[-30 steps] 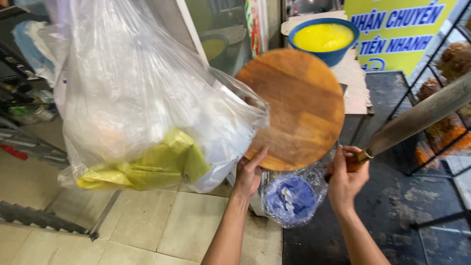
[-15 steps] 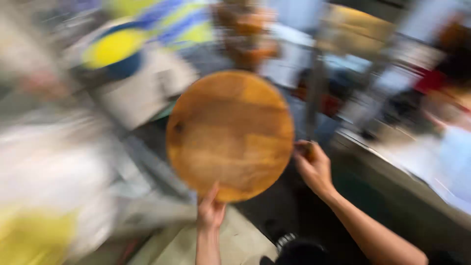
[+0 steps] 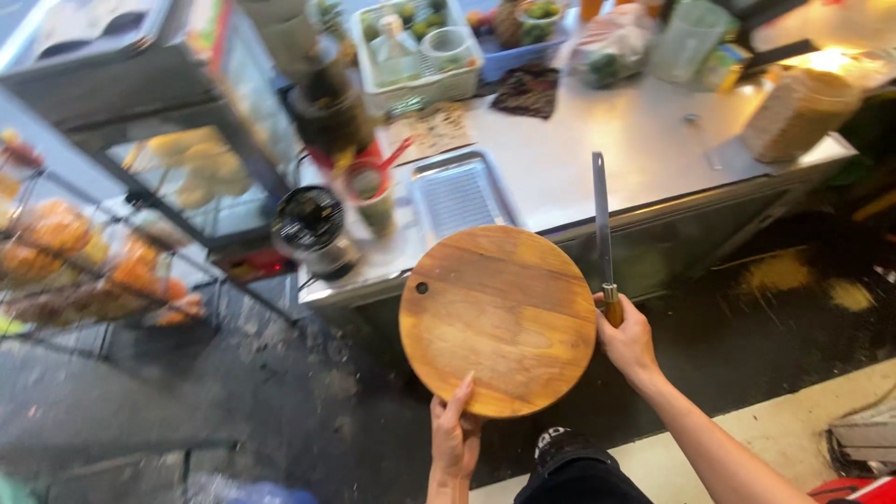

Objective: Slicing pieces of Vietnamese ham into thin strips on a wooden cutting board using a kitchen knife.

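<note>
Looking down from head height, a lot of the scene is smeared: the rack of orange-brown food (image 3: 89, 252) on the left is blurry, and the stuff in the white basket (image 3: 415, 47) at the back of the counter is too small to really identify. Both forearms get cut off by the bottom edge, and the right palm is hidden behind the handle it's wrapped around. One round wooden cutting board (image 3: 497, 319) is held up flat-on to the camera, in the air just in front of the steel counter (image 3: 644, 149). The left hand (image 3: 455, 439) pinches its bottom edge, fingers on the face, thumb side behind as far as I can tell. The right hand (image 3: 627, 341) sits at the board's right rim, closed tight round the wooden handle of one long knife (image 3: 602, 233), blade pointing straight up past the counter edge. On the counter: one ribbed metal tray (image 3: 457, 194), one red cup (image 3: 371, 187), one dark round pot (image 3: 310, 224).
</note>
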